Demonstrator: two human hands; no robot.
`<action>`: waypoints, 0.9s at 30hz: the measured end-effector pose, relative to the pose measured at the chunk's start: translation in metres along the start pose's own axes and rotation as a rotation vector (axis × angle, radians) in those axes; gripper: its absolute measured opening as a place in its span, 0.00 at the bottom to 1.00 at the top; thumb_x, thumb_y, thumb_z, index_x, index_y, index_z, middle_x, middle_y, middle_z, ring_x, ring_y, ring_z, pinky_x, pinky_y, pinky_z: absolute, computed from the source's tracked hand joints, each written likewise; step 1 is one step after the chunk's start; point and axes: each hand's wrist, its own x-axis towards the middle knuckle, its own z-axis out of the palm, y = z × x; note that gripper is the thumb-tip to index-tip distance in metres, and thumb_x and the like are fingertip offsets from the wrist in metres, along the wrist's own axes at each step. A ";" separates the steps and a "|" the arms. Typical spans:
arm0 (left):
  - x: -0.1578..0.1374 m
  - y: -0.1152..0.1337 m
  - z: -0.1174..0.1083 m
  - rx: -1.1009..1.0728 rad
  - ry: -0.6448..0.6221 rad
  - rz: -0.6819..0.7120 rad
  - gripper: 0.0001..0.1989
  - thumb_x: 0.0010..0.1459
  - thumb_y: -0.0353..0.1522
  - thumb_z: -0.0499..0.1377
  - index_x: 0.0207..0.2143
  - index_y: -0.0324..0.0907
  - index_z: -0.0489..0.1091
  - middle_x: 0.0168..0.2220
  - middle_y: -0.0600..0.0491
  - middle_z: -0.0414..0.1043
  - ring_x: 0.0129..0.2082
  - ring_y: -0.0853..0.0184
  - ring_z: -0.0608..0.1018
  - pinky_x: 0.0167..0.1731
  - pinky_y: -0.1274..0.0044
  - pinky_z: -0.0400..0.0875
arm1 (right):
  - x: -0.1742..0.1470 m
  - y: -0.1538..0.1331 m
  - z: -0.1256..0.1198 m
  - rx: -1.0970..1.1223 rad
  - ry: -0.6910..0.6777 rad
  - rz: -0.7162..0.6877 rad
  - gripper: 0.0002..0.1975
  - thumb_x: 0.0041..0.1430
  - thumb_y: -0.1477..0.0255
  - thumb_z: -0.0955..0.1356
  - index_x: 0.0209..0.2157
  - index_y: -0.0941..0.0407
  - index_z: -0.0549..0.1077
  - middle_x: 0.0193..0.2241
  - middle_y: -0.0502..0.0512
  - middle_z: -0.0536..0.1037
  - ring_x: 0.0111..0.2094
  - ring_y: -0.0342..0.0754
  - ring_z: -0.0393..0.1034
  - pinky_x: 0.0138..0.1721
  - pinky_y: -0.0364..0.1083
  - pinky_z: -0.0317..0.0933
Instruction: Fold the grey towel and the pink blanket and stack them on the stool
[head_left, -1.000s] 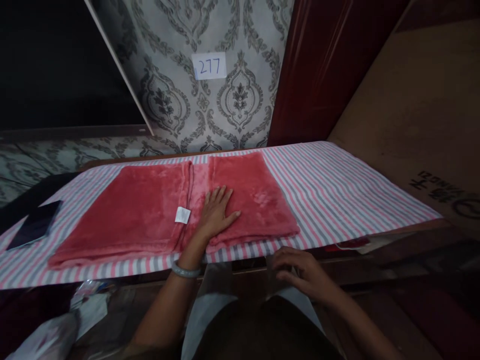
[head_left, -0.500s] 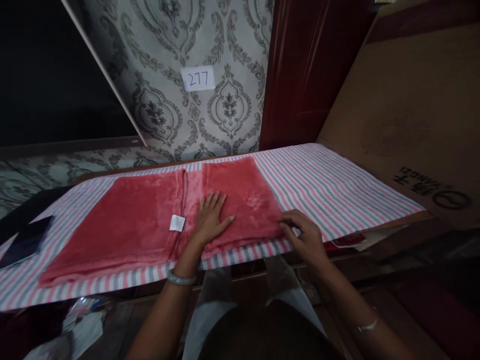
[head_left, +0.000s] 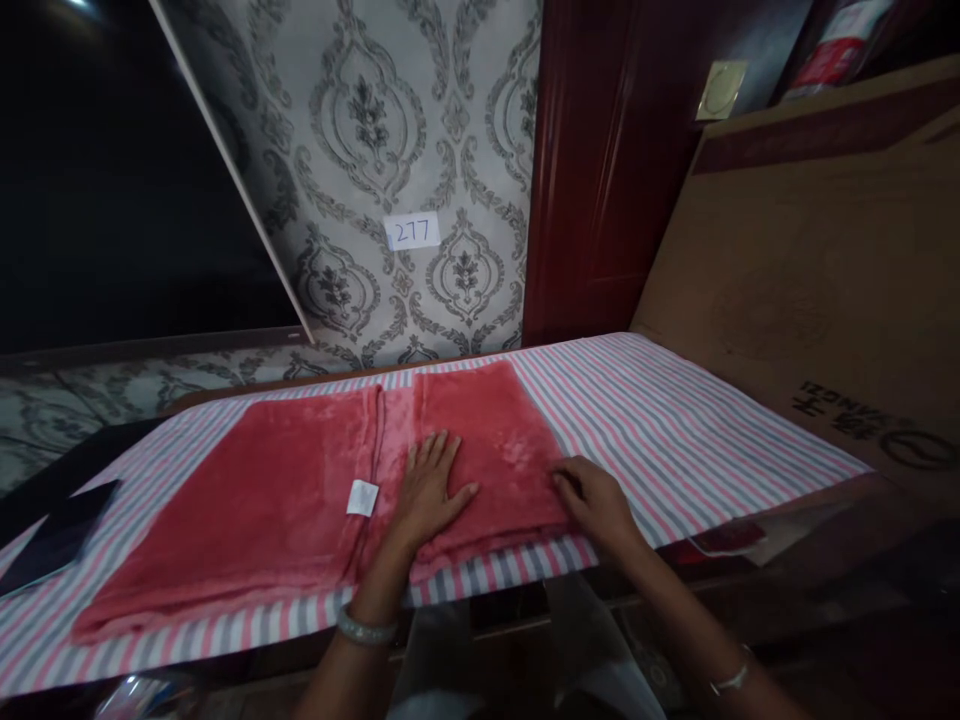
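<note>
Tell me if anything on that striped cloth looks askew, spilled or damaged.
No spill or damage shows. The red blanket looks slightly lopsided: its left folded part spreads wider than its right. A white tag shows at the left part's inner edge.

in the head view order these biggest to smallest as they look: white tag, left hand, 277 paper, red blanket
1. red blanket
2. left hand
3. 277 paper
4. white tag

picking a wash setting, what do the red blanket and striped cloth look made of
Red blanket: probably synthetic plush fleece, from its soft sheen and brushed-looking patches. Striped cloth: matte and smooth, so perhaps cotton or a blend.
</note>
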 end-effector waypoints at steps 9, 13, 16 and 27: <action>-0.001 -0.001 0.002 -0.031 0.022 -0.001 0.39 0.61 0.50 0.56 0.69 0.42 0.55 0.71 0.42 0.50 0.71 0.52 0.51 0.69 0.54 0.42 | 0.018 0.001 0.026 -0.379 -0.340 -0.111 0.36 0.66 0.55 0.60 0.70 0.57 0.54 0.70 0.64 0.52 0.71 0.58 0.42 0.66 0.62 0.48; -0.003 0.003 -0.001 -0.046 0.021 -0.012 0.39 0.60 0.50 0.58 0.68 0.43 0.55 0.71 0.43 0.51 0.71 0.52 0.52 0.69 0.55 0.42 | 0.005 0.008 0.034 -0.431 -0.413 -0.070 0.36 0.67 0.53 0.58 0.70 0.57 0.55 0.71 0.63 0.50 0.72 0.58 0.39 0.66 0.64 0.45; -0.006 0.008 -0.004 -0.075 0.005 -0.023 0.39 0.60 0.49 0.58 0.68 0.42 0.56 0.71 0.42 0.50 0.71 0.53 0.52 0.69 0.56 0.42 | 0.007 0.010 0.033 -0.451 -0.413 -0.061 0.35 0.66 0.53 0.59 0.69 0.57 0.58 0.70 0.63 0.53 0.71 0.59 0.43 0.66 0.65 0.47; -0.013 0.002 0.009 -0.251 0.284 -0.380 0.31 0.61 0.39 0.57 0.64 0.36 0.61 0.71 0.36 0.49 0.71 0.52 0.54 0.67 0.58 0.51 | 0.017 -0.016 0.059 -0.377 -0.296 -0.253 0.30 0.67 0.58 0.59 0.65 0.55 0.64 0.67 0.62 0.62 0.68 0.59 0.54 0.65 0.64 0.50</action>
